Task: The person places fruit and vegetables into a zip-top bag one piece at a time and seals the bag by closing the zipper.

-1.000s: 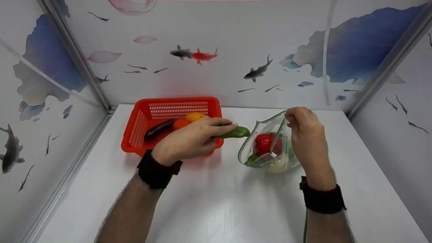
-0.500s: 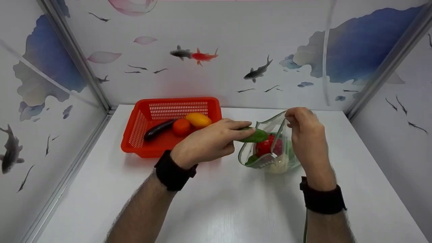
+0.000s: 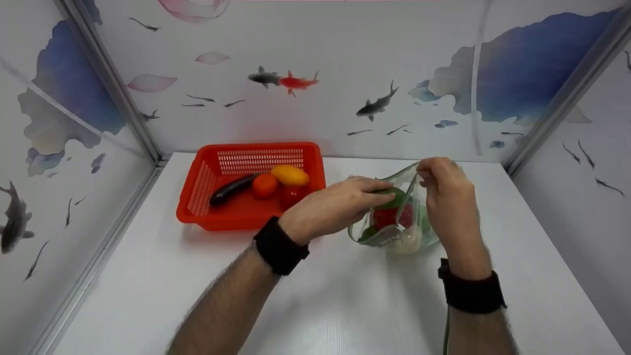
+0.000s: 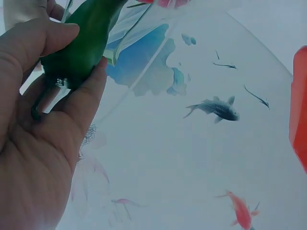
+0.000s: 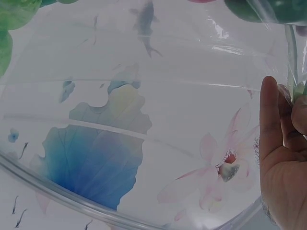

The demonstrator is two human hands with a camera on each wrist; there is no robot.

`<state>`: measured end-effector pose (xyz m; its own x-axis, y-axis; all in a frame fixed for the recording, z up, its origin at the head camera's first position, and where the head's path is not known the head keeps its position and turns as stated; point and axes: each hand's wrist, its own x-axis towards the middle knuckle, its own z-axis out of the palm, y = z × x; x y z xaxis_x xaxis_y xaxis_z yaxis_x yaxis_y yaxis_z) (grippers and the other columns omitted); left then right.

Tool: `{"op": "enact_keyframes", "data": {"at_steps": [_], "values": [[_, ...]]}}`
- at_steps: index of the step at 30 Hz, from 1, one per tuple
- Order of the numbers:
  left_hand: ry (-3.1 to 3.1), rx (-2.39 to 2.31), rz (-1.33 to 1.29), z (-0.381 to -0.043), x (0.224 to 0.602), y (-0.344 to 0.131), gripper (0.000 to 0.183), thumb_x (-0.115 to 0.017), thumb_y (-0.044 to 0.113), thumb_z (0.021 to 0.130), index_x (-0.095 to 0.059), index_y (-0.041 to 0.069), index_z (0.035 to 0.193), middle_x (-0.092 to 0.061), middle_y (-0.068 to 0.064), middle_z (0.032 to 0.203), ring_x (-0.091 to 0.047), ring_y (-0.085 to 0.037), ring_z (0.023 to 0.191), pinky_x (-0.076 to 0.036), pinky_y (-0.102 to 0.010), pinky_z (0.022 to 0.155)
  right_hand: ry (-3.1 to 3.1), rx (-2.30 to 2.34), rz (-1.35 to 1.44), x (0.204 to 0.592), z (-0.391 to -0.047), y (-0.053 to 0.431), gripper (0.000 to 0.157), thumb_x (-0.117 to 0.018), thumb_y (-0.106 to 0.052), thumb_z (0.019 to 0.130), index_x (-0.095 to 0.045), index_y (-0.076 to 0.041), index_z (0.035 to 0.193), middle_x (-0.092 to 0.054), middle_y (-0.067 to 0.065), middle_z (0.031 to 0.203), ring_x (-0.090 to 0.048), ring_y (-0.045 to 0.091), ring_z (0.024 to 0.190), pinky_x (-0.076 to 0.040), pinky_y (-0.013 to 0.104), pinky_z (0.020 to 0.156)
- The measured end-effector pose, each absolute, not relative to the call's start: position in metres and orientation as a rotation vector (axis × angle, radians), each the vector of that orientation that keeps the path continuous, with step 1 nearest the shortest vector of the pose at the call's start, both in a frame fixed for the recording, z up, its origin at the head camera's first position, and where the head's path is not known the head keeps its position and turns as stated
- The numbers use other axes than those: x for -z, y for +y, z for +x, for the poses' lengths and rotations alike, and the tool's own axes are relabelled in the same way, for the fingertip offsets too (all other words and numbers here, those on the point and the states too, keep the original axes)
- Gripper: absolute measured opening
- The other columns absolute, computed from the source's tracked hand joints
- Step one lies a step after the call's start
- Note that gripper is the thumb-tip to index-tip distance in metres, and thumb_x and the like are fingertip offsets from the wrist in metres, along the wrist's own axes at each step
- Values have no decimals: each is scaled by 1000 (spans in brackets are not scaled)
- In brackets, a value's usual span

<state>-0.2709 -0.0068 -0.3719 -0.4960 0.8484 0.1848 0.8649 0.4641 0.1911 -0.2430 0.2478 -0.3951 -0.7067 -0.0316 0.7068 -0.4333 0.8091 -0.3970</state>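
Observation:
My left hand (image 3: 340, 204) grips a long green pepper (image 4: 86, 45) at its stem end, thumb on one side and fingers on the other. The pepper's far end is over the mouth of a clear plastic bag (image 3: 382, 240) with green edging. At the bag's upper rim, my right hand (image 3: 451, 207) pinches the plastic and keeps the mouth apart. Inside the bag lie a red, pepper-like vegetable (image 3: 391, 217), a pale rounded thing (image 3: 409, 242) and some green produce. My left hand partly hides the bag's near opening.
A red plastic basket (image 3: 190, 214) stands left of the bag. It holds an eggplant (image 3: 231, 190), an orange-red round fruit (image 3: 265, 186), a yellow oval fruit (image 3: 291, 175) and a shiny red fruit (image 3: 292, 195). Printed walls (image 3: 315, 118) enclose the white table (image 3: 315, 315).
My left hand has carried the green pepper rightward from above the basket to the bag's mouth, uncovering the fruit in the basket. The right hand has stayed at the bag's rim.

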Motion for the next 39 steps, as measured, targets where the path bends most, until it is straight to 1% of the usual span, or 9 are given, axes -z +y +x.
{"op": "enact_keyframes", "data": {"at_steps": [2, 5, 11, 15, 18, 26, 29, 34, 39], "values": [[-2612, 414, -1528, -272, 375, -3, 58, -79, 15, 113, -66, 20, 169, -61, -7, 178, -64, -26, 161, -59, -35, 128, -2275, -724, 339, 395, -243, 248, 10, -63, 7, 116, -71, 2, 121, -77, 22, 113, -83, 37, 104, -65, 13, 93], [-2579, 453, -1483, -272, 379, 3, 60, -83, 16, 109, -67, 20, 167, -64, -7, 174, -68, -25, 156, -61, -34, 125, -2273, -718, 341, 395, -243, 248, 10, -64, 7, 116, -71, 2, 120, -77, 22, 113, -83, 36, 104, -61, 9, 92], [-2478, 583, -1437, -275, 387, 10, 53, -85, 13, 108, -69, 17, 159, -70, -9, 165, -76, -24, 144, -64, -32, 120, -2268, -719, 343, 395, -242, 247, 9, -63, 6, 117, -71, 2, 120, -78, 21, 113, -83, 36, 103, -72, 45, 90], [-2454, 617, -1442, -278, 389, 10, 52, -85, 13, 108, -71, 16, 157, -72, -10, 163, -77, -24, 143, -65, -32, 119, -2280, -735, 338, 395, -242, 247, 9, -63, 6, 116, -71, 3, 120, -78, 22, 114, -82, 37, 105, -66, 16, 93], [-2435, 656, -1446, -280, 388, 7, 50, -85, 13, 108, -72, 14, 156, -74, -10, 159, -77, -25, 142, -65, -33, 119, -2294, -740, 331, 395, -242, 248, 10, -63, 7, 116, -71, 3, 121, -77, 23, 115, -82, 37, 106, -48, -4, 93], [-2442, 643, -1281, -292, 386, -15, 38, -77, 22, 116, -76, 16, 154, -77, -8, 156, -77, -25, 143, -66, -36, 120, -2306, -757, 311, 395, -242, 247, 11, -64, 7, 116, -72, 3, 122, -78, 23, 116, -83, 38, 107, -48, -7, 96], [-2493, 589, -1191, -298, 387, -23, 38, -74, 27, 118, -75, 18, 155, -76, -7, 158, -75, -26, 146, -64, -39, 124, -2313, -761, 302, 395, -242, 247, 12, -63, 8, 116, -72, 3, 122, -78, 23, 116, -84, 38, 105, -57, 2, 97], [-2620, 490, -1049, -309, 391, -36, 43, -70, 33, 120, -71, 19, 161, -74, -6, 162, -70, -29, 152, -58, -47, 131, -2323, -764, 291, 393, -241, 247, 14, -62, 10, 115, -72, 4, 124, -78, 23, 117, -85, 38, 104, -69, 46, 97], [-2744, 389, -950, -320, 398, -48, 51, -71, 37, 119, -66, 20, 167, -70, -8, 168, -65, -32, 158, -52, -54, 137, -2321, -763, 297, 393, -241, 246, 14, -63, 10, 115, -72, 4, 124, -77, 24, 117, -85, 39, 104, -70, 52, 97]]}}
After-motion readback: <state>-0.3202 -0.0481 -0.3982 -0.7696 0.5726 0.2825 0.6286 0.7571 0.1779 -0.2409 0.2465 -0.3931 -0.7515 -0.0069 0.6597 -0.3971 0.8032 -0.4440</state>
